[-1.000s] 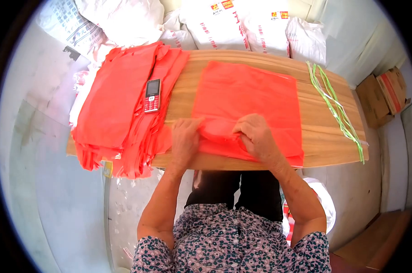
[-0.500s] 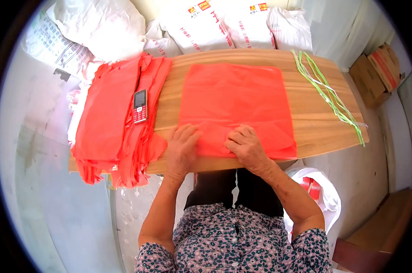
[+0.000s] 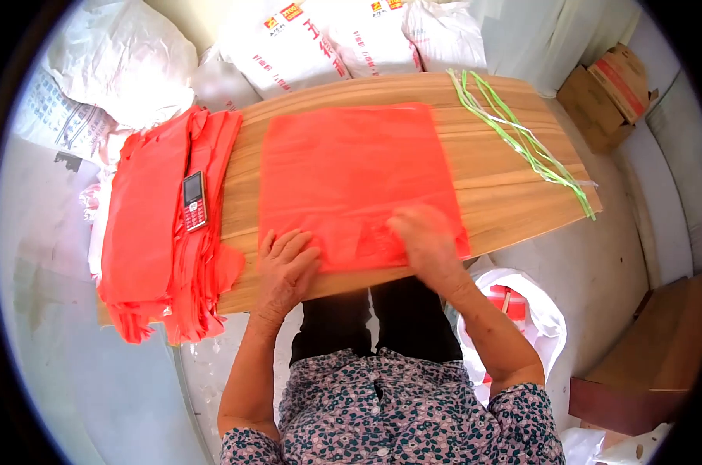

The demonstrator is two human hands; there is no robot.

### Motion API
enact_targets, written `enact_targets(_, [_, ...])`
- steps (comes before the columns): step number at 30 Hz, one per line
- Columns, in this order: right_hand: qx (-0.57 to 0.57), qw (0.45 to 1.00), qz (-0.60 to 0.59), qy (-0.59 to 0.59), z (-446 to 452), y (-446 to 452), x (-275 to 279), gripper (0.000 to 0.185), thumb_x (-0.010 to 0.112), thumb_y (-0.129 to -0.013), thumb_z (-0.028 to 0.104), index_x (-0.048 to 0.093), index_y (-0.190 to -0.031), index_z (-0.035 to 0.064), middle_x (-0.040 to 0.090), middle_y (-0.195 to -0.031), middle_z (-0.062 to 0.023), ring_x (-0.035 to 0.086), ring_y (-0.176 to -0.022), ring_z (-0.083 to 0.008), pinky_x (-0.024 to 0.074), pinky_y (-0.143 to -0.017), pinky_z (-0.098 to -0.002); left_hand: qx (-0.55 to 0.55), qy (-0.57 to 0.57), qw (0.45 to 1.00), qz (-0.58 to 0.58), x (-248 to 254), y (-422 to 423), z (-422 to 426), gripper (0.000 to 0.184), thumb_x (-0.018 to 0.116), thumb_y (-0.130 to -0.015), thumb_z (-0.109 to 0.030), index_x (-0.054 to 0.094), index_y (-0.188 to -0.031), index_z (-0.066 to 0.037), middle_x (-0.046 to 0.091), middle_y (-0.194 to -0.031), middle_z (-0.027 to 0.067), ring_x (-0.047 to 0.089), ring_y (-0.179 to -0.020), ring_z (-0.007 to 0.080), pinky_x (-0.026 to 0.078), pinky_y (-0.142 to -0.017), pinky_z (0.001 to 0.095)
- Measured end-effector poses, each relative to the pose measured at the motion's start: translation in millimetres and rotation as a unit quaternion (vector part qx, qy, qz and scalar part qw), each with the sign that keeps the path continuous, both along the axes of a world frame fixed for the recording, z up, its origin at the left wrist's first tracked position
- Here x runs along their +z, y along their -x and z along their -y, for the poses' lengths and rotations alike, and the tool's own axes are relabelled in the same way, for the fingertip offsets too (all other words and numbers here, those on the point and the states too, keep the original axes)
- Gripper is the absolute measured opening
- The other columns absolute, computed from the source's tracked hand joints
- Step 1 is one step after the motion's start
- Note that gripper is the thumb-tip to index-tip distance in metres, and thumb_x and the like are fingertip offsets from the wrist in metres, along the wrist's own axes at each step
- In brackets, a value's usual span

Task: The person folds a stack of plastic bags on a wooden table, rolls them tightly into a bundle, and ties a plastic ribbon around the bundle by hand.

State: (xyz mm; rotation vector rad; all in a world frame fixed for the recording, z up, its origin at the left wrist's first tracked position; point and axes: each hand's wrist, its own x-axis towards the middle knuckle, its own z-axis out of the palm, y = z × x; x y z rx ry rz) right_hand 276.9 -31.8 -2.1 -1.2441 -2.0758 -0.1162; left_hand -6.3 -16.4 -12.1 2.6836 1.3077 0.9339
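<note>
A red plastic bag [image 3: 351,163] lies spread flat on the wooden table [image 3: 506,194], creased along its near edge. My left hand [image 3: 287,267] rests with fingers spread on the bag's near left corner. Over the near right part of the bag is my right hand [image 3: 428,242], blurred, so its fingers are hard to make out. A crumpled patch of the red plastic shows between the two hands, close to the right fingertips.
A thick stack of red plastic bags [image 3: 146,225] sits at the table's left, a mobile phone [image 3: 195,201] on top. Green and white strings [image 3: 521,139] lie at the right. White sacks [image 3: 289,46] stand behind; a white bag [image 3: 548,318] with red contents sits below the table.
The whole view has shifted, with the table appearing further left. My right hand has moved toward the bag's right side, and crumpled plastic now shows beside it. The left hand stays at the near left corner.
</note>
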Motion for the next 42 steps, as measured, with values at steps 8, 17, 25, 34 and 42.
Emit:
enact_targets(8, [0.016, 0.999, 0.014, 0.031, 3, -42, 4, 0.026, 0.065, -0.080, 0.007, 0.067, -0.107, 0.0041, 0.062, -0.117, -0.0146, 0.055, -0.115, -0.0344, 0.0440, -0.098, -0.0451, 0.007, -0.008, 1.000, -0.024, 1, -2, 2, 0.027, 0.070, -0.079, -0.015, 0.067, -0.106, -0.013, 0.062, -0.119, 0.0068, 0.055, -0.116, 0.0276, 0.032, -0.107, 0.0521])
enact_targets(17, [0.018, 0.975, 0.166, 0.148, 15, -28, 13, 0.058, 0.069, -0.081, 0.032, 0.051, -0.131, 0.0082, 0.049, -0.136, -0.0161, 0.041, -0.131, -0.0358, 0.0245, -0.110, -0.0585, -0.014, 0.019, 0.995, -0.100, 15, -1, 8, 0.039, 0.069, -0.081, -0.029, 0.063, -0.117, -0.016, 0.055, -0.127, 0.0086, 0.051, -0.120, 0.0282, 0.029, -0.107, 0.0564])
enact_targets(25, [0.036, 0.960, 0.248, 0.124, 20, -17, 13, 0.056, 0.064, -0.081, 0.017, 0.048, -0.134, 0.0056, 0.047, -0.133, -0.0261, 0.040, -0.129, -0.0433, 0.0275, -0.108, -0.0582, -0.051, 0.070, 0.980, -0.178, 35, 4, 4, 0.048, 0.064, -0.079, -0.013, 0.056, -0.126, -0.011, 0.051, -0.131, 0.0126, 0.047, -0.125, 0.0307, 0.028, -0.108, 0.0570])
enact_targets(34, [0.047, 0.949, 0.263, 0.168, 21, -19, 24, 0.061, 0.063, -0.075, 0.010, 0.047, -0.134, 0.0055, 0.041, -0.141, -0.0227, 0.038, -0.131, -0.0411, 0.0275, -0.108, -0.0600, -0.045, 0.110, 0.972, -0.203, 39, 8, -1, 0.058, 0.062, -0.072, -0.006, 0.054, -0.129, -0.010, 0.048, -0.139, 0.0114, 0.043, -0.131, 0.0315, 0.033, -0.103, 0.0606])
enact_targets(42, [0.061, 0.938, 0.214, 0.265, 13, -40, 33, 0.077, 0.073, -0.069, 0.006, 0.044, -0.139, 0.0144, 0.036, -0.149, -0.0130, 0.033, -0.138, -0.0324, 0.0292, -0.108, -0.0586, -0.046, 0.142, 0.978, -0.147, 43, 6, -4, 0.055, 0.065, -0.072, -0.018, 0.058, -0.126, -0.010, 0.052, -0.137, 0.0087, 0.045, -0.130, 0.0304, 0.034, -0.103, 0.0597])
